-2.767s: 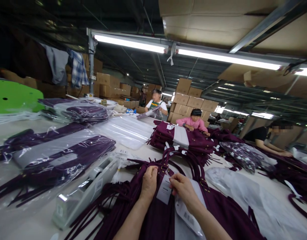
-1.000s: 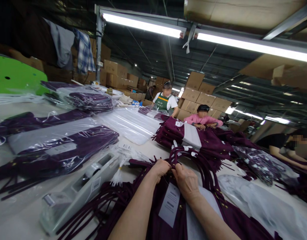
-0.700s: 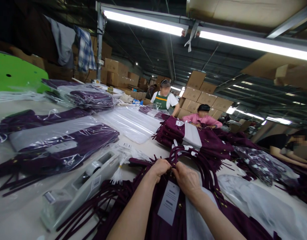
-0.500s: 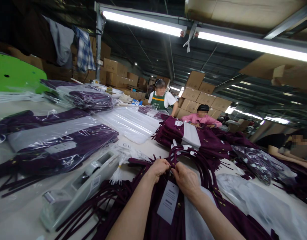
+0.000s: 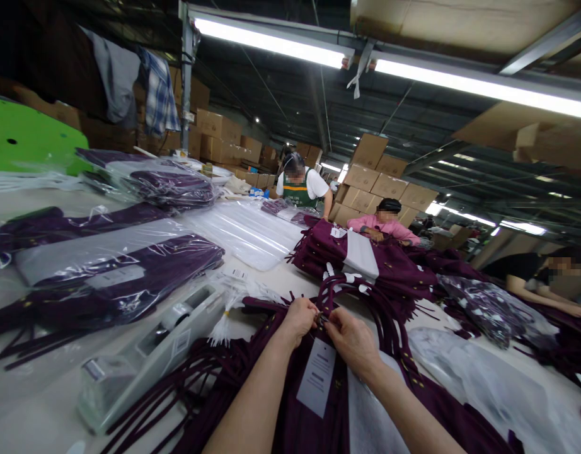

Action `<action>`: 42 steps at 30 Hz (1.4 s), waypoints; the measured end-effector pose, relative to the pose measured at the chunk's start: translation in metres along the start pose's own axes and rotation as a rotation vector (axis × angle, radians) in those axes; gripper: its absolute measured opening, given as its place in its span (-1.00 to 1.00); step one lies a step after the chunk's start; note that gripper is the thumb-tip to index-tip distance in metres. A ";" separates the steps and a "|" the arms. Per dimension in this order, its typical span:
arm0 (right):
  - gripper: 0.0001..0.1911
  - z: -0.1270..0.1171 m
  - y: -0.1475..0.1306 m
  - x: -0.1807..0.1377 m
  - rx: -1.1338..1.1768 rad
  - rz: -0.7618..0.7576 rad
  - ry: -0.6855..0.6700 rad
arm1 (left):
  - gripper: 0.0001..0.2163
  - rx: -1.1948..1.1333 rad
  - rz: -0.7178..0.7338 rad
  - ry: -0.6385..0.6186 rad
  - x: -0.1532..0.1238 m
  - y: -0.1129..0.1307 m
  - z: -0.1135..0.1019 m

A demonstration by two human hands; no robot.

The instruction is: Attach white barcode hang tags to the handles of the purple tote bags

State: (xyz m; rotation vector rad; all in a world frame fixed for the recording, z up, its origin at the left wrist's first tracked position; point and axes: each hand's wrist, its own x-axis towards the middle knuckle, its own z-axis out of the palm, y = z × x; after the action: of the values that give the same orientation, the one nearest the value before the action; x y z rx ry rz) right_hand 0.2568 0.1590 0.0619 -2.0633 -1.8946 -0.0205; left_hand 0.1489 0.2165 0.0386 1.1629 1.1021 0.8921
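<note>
My left hand (image 5: 300, 321) and my right hand (image 5: 350, 337) meet over a pile of dark purple aprons (image 5: 295, 378). Both are closed in a pinch at a purple strap, where a small metallic piece, like a buckle (image 5: 321, 318), shows between the fingertips. The fingers partly hide it. Just below hangs a grey hang tag (image 5: 316, 377) with printed text, lying on the purple cloth. Looped purple straps (image 5: 385, 309) with brass-coloured rivets curve beside my right hand. A bundle of white tag strings (image 5: 222, 325) lies left of my left hand.
A tape dispenser (image 5: 149, 353) stands at the left, near bagged purple aprons (image 5: 120, 271). Clear plastic bags (image 5: 253, 230) lie farther back. A folded purple stack (image 5: 328, 252) with a white band sits ahead. Three co-workers work across and to the right; cartons (image 5: 361, 180) rise behind.
My fingertips have shifted slightly, and the metallic piece between them now shows more. The tag has swung a little left. The co-worker in the green apron has bent lower.
</note>
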 end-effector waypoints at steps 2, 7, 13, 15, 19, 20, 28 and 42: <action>-0.97 0.002 0.002 0.002 0.071 -0.006 0.010 | -0.81 -0.002 0.013 0.034 0.000 -0.001 0.001; -0.89 0.007 0.000 0.006 0.139 -0.095 0.087 | -0.84 0.026 0.079 0.094 0.005 -0.007 -0.003; -0.82 0.013 -0.011 0.015 0.145 -0.116 0.039 | -0.87 0.064 0.130 0.105 0.005 -0.009 -0.007; -0.81 0.016 -0.013 0.017 0.126 -0.119 0.020 | -0.88 0.069 0.141 0.104 0.003 -0.008 -0.008; -0.82 0.018 -0.015 0.020 0.071 -0.078 -0.008 | -0.87 0.068 0.146 0.097 0.002 -0.007 -0.008; -0.82 0.018 -0.015 0.020 0.063 -0.066 -0.011 | -0.86 0.065 0.144 0.096 0.003 -0.007 -0.008; -0.84 0.021 -0.007 0.023 0.073 -0.040 0.003 | -0.86 0.022 0.116 0.073 0.005 -0.009 -0.007; -0.79 0.023 -0.007 0.027 0.063 -0.099 -0.059 | -0.86 -0.048 0.092 0.088 0.002 -0.007 -0.007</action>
State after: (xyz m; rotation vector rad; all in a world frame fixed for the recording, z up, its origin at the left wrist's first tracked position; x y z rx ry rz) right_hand 0.2482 0.1911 0.0486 -1.9479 -2.0054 0.0761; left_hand 0.1426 0.2192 0.0314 1.1510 1.0986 1.0440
